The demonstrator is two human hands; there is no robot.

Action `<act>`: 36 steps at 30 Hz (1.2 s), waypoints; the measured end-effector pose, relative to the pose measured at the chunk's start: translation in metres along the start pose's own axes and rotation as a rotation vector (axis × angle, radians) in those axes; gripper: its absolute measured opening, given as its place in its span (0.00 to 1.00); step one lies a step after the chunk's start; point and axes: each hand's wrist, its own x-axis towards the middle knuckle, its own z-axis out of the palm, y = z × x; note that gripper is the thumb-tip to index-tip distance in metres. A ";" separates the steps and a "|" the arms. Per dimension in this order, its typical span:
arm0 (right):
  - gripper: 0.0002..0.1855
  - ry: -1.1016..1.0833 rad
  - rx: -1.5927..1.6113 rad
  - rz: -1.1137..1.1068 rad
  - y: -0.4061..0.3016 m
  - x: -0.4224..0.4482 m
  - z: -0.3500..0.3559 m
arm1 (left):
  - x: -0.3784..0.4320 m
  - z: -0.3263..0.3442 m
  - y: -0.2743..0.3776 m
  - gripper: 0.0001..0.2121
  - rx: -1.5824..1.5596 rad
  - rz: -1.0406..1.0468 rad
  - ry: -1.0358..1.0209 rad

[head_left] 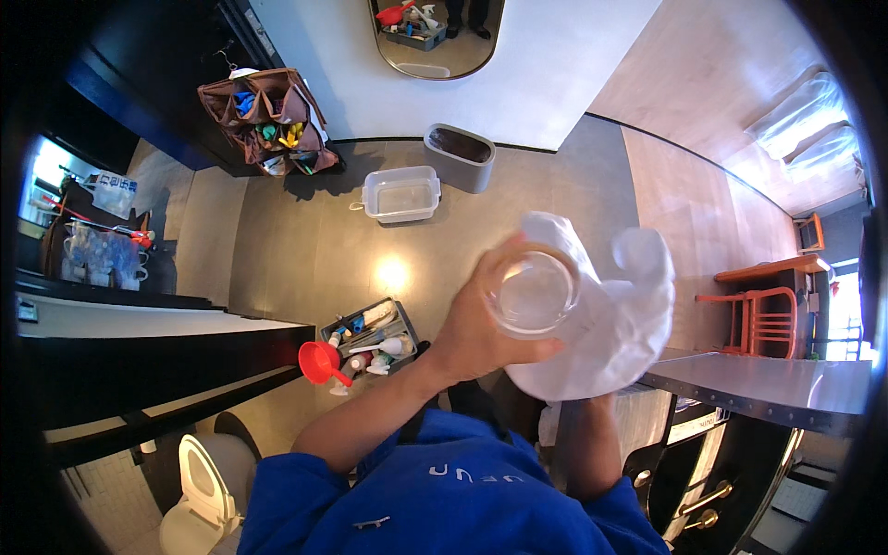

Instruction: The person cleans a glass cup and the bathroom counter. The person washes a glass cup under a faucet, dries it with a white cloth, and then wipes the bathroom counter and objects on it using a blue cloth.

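Observation:
A clear drinking glass (533, 291) is held up before my chest, its round rim towards the camera. The fingers of my left hand (479, 319) wrap around it, slightly blurred. A white cloth (603, 326) hangs at the right side of the glass and touches it. My right hand lies beneath this cloth and is hidden; only the forearm shows below it, so its grip cannot be seen.
Below left on the floor stands a grey caddy (414, 331) of bottles and brushes, with a red dipper (320, 362). A clear plastic tub (401, 194) and a grey bin (459, 156) stand ahead. A metal-edged counter (763, 388) juts in at right; a brown organizer (270, 118) hangs far left.

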 end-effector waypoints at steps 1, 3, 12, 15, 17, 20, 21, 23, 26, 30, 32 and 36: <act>0.32 -0.004 -0.106 -0.084 -0.009 -0.003 -0.006 | 0.002 -0.005 -0.002 0.44 0.212 0.072 0.078; 0.32 -0.152 -0.336 -0.326 -0.033 -0.015 -0.007 | 0.005 -0.012 0.002 0.39 0.453 0.135 0.102; 0.33 -0.387 -0.583 -0.190 -0.043 0.004 0.047 | -0.023 -0.002 -0.027 0.27 0.283 0.121 -0.044; 0.28 -0.416 -0.429 -0.053 -0.041 0.015 0.042 | -0.012 -0.006 0.009 0.31 0.673 0.167 -0.162; 0.25 -0.356 -0.503 -0.082 -0.035 0.010 0.039 | -0.016 -0.012 0.009 0.33 0.588 0.146 -0.172; 0.18 -0.100 -0.449 0.010 -0.015 0.018 0.019 | -0.023 -0.029 0.008 0.37 0.108 0.074 -0.001; 0.17 0.096 -0.145 -0.067 -0.011 0.021 0.008 | -0.015 -0.033 0.009 0.41 -0.151 0.070 0.030; 0.20 0.378 -0.156 -0.316 -0.006 0.016 -0.002 | -0.002 -0.039 0.000 0.40 -0.556 -0.067 0.142; 0.23 0.056 -0.520 -0.684 0.015 -0.034 0.013 | -0.004 -0.045 -0.023 0.38 -0.954 -0.319 0.241; 0.35 -0.661 -0.768 -0.679 0.037 -0.043 0.039 | -0.001 -0.029 -0.025 0.32 -1.061 -0.439 0.214; 0.31 -0.809 -0.764 -0.539 0.026 -0.031 0.042 | -0.004 -0.032 -0.018 0.31 -1.047 -0.449 0.103; 0.26 -0.558 -0.783 -0.520 0.037 -0.014 0.066 | 0.005 -0.030 -0.010 0.31 -0.902 -0.263 0.248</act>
